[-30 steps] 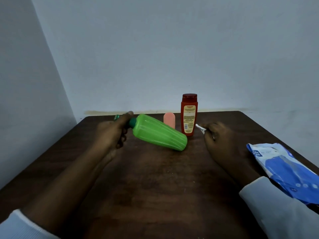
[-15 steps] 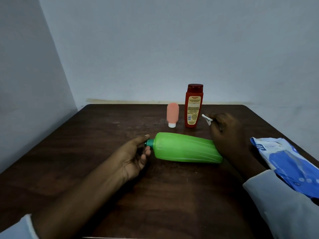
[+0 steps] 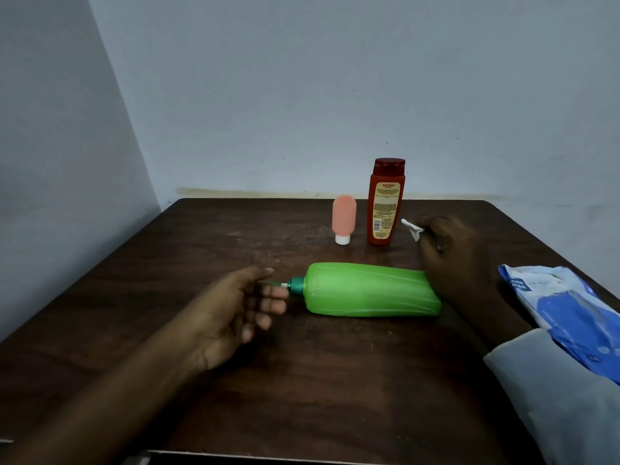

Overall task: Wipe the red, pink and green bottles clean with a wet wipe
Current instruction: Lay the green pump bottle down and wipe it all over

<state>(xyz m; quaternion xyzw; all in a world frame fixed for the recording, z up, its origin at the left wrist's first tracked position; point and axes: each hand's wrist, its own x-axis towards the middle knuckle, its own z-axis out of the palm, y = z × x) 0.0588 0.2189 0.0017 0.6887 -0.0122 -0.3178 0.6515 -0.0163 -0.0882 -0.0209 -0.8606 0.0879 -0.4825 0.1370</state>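
The green bottle [image 3: 372, 289] lies on its side in the middle of the dark wooden table [image 3: 201, 246], its dark green neck pointing left. My left hand [image 3: 241, 307] is just left of the neck, palm up, fingers loosely curled around nothing. At the bottle's right end, my right hand [image 3: 453, 253] rests and pinches a small crumpled white wet wipe [image 3: 412, 227]. Behind, the pink bottle [image 3: 344, 218] stands upside down on its white cap, and the red bottle [image 3: 385, 202] stands upright beside it.
A blue and white wet wipe pack [image 3: 570, 317] lies at the table's right edge, beside my right sleeve. Grey walls close off the table at the back and left.
The green bottle has come down from a tilted hold to lie flat on the table, nearer to me. My left hand has let go of its neck. My right hand has stayed put.
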